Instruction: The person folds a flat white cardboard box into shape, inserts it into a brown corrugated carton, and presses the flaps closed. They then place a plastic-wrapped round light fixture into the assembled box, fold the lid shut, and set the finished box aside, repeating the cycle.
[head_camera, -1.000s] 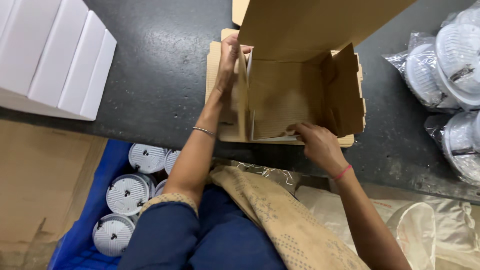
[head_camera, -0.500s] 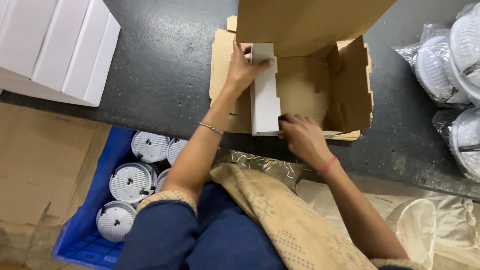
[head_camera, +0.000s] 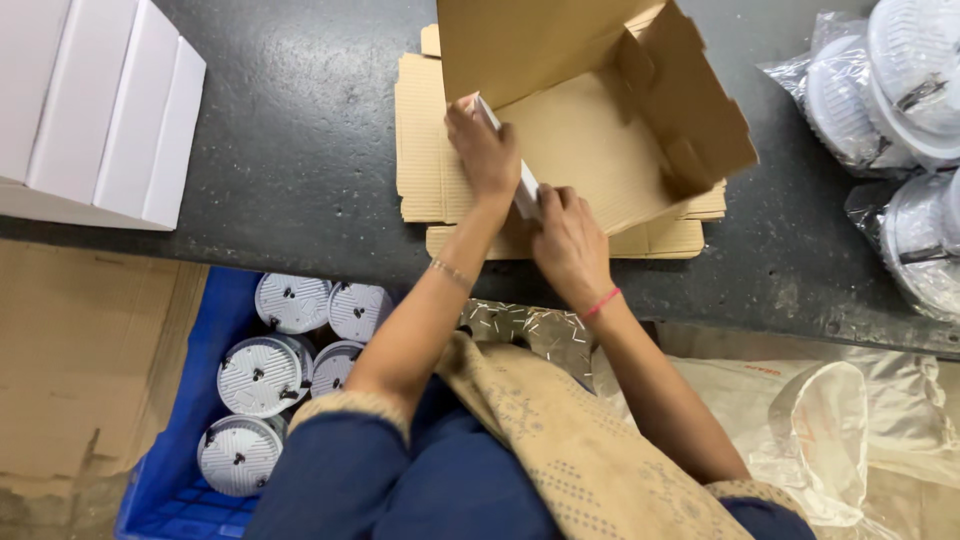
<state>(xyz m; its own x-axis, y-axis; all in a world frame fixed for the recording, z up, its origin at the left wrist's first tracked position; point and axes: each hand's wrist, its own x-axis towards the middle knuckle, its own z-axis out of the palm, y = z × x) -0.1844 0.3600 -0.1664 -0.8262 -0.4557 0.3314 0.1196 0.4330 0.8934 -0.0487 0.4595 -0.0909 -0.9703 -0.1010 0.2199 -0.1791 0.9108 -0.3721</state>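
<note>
We note a half-formed brown cardboard box (head_camera: 610, 120) lying on a stack of flat cardboard sheets (head_camera: 420, 130) on the dark speckled table (head_camera: 290, 120). Its large lid flap stands up at the far side; a side flap with a notch leans outward on the right side of the box.

At the box's near-left wall stands a narrow white strip (head_camera: 525, 185), apparently a folded edge or insert; only its thin edge shows. Our left hand (head_camera: 487, 150) lies over the upper part of this strip, fingers curled around it, grip pressed onto the strip. Our right hand (head_camera: 570, 235) sits just nearer to us on the same wall, fingers bent against the lower end of the strip, touching it; we cannot tell whether it fully pinches it. A thin bracelet shows on the left wrist, a pink band on the right.

Left of the box, well apart, a white box (head_camera: 100, 110) rests on the table. Right of the box lie white round fittings in clear bags (head_camera: 890, 110). Below the table edge, left of the box, a blue crate (head_camera: 200, 400) holds more white round ribbed fittings (head_camera: 265, 375). Near the crate, flat cardboard (head_camera: 80, 370) lies on the floor.
</note>
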